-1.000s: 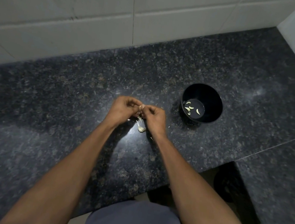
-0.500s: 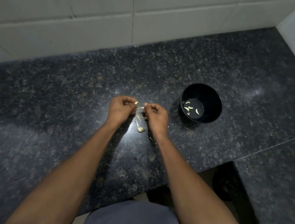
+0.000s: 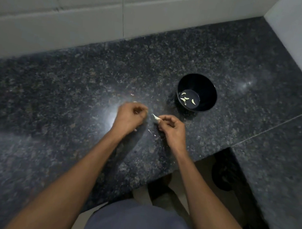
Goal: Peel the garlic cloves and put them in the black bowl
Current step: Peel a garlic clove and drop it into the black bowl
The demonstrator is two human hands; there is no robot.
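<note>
Garlic clove [image 3: 156, 117] in right hand [image 3: 173, 130]

Glossy speckled granite counter [image 3: 70, 103]; smooth black bowl [image 3: 208, 87]; glazed wall tiles [image 3: 63, 14].

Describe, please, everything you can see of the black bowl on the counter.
The black bowl is small, round and deep, with a smooth, slightly glossy surface, perhaps plastic. It stands upright on the dark speckled stone counter, beyond and to the right of the right hand, which does not touch it. On its flat bottom lie a few pale peeled garlic cloves, loosely scattered. Nothing else touches it.
</note>
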